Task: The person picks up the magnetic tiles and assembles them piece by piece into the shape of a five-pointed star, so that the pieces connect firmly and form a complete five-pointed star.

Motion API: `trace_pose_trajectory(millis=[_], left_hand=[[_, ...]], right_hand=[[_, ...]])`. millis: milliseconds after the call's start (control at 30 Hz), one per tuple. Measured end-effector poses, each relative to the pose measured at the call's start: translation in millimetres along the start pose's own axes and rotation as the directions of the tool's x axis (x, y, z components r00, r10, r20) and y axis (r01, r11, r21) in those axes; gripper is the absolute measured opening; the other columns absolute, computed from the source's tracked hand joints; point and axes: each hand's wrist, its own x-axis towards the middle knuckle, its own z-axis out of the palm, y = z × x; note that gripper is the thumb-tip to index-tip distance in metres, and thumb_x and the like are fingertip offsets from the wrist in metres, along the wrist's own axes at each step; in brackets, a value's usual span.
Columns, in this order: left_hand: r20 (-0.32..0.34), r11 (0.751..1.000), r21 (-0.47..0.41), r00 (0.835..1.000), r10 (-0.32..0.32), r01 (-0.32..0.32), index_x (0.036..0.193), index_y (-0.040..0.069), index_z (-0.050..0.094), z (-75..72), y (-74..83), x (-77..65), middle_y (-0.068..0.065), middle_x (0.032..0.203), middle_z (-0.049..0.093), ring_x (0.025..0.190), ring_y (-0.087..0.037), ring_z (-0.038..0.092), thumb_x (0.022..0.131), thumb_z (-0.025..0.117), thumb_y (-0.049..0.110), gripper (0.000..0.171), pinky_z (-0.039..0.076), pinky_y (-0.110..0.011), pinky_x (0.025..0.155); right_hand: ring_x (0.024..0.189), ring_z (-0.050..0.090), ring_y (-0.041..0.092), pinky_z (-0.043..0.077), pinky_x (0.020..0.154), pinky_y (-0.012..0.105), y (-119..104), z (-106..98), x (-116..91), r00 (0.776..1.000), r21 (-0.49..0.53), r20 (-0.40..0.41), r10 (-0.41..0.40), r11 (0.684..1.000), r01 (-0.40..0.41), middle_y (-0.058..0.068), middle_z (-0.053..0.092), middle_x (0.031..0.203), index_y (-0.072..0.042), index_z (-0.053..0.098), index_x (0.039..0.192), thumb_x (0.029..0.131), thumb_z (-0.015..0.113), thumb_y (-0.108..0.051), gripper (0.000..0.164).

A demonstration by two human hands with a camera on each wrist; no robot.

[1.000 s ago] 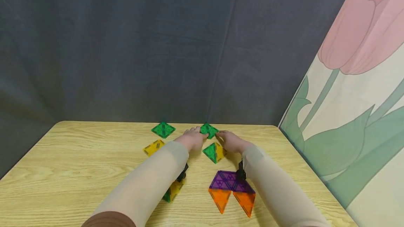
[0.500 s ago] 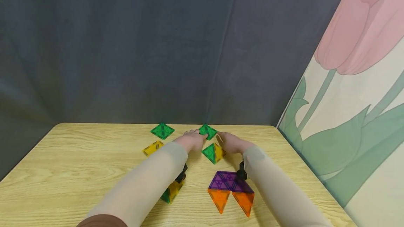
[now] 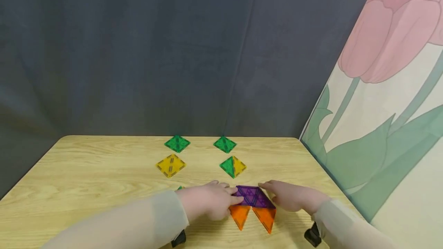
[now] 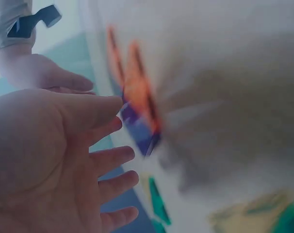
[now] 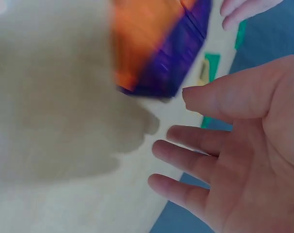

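Purple triangular tiles (image 3: 252,196), joined flat on the table, have two orange triangular tiles (image 3: 265,217) along their near edge. At their left side is my left hand (image 3: 212,200), its fingertips over or against the purple edge. On the right, my right hand (image 3: 292,196) has its fingertips close to the purple edge; whether they touch is unclear. Both wrist views show extended fingers, with nothing held in the left palm (image 4: 45,160) or the right palm (image 5: 263,160).
Farther back lie two green diamonds (image 3: 177,143) (image 3: 225,144), a yellow diamond (image 3: 170,165) and a green-and-yellow diamond (image 3: 233,166). Another tile (image 3: 180,188) is mostly hidden by the left arm. A dark curtain (image 3: 155,57) stands behind the table; a tulip-patterned cloth (image 3: 387,87) hangs at right.
Both hands have left the far green diamond and come back towards the person, to either side of the purple and orange tiles. The yellow diamond has come fully into sight.
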Motion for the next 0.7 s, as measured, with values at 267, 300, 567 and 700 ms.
trace_pose_trajectory(millis=[267, 300, 567, 700], left_hand=[[-0.014, 0.997, 0.058, 0.999, 0.053, -0.052, 0.151, 0.041, 0.037, 26.2, 0.8, -19.9, 0.012, 0.156, 0.031, 0.143, -0.017, 0.029, 0.1, 0.057, 0.034, 0.055, 0.027, -0.046, 0.115], [-0.02, 0.997, 0.061, 0.998, 0.054, -0.052, 0.151, 0.041, 0.037, 28.6, 0.1, -23.1, 0.012, 0.156, 0.031, 0.143, -0.017, 0.03, 0.1, 0.057, 0.034, 0.055, 0.028, -0.046, 0.114], [-0.061, 0.993, 0.069, 0.993, 0.103, -0.099, 0.151, 0.038, 0.039, 46.5, 1.7, -57.2, 0.008, 0.155, 0.034, 0.141, -0.021, 0.033, 0.1, 0.058, 0.035, 0.055, 0.032, -0.05, 0.111], [-0.108, 0.982, 0.074, 0.977, 0.183, -0.176, 0.151, 0.033, 0.041, 63.1, -3.0, -72.3, 0.004, 0.153, 0.037, 0.138, -0.023, 0.038, 0.097, 0.05, 0.057, 0.06, 0.036, -0.051, 0.108]], right_hand=[[0.132, 0.043, 0.04, 0.039, 0.104, 0.055, -2.9, 30.3, -36.8, 0.998, 0.031, -0.003, -0.056, 0.998, 0.056, 0.02, 0.042, 0.147, -0.001, 0.048, 0.145, 0.091, 0.061, 0.007, 0.056], [0.132, 0.043, 0.04, 0.04, 0.103, 0.055, -4.0, 32.9, -38.0, 0.998, 0.029, -0.004, -0.066, 0.997, 0.066, 0.019, 0.042, 0.148, -0.002, 0.048, 0.146, 0.091, 0.061, 0.006, 0.057], [0.132, 0.045, 0.035, 0.045, 0.1, 0.048, -23.4, 48.1, -44.8, 0.995, 0.061, 0.008, -0.099, 0.993, 0.098, 0.011, 0.04, 0.152, -0.011, 0.047, 0.149, 0.096, 0.061, -0.002, 0.056], [0.13, 0.048, 0.03, 0.048, 0.098, 0.043, -34.1, 53.8, -47.8, 0.992, 0.105, 0.036, -0.12, 0.988, 0.115, 0.006, 0.043, 0.151, -0.015, 0.049, 0.148, 0.098, 0.062, -0.013, 0.051]])
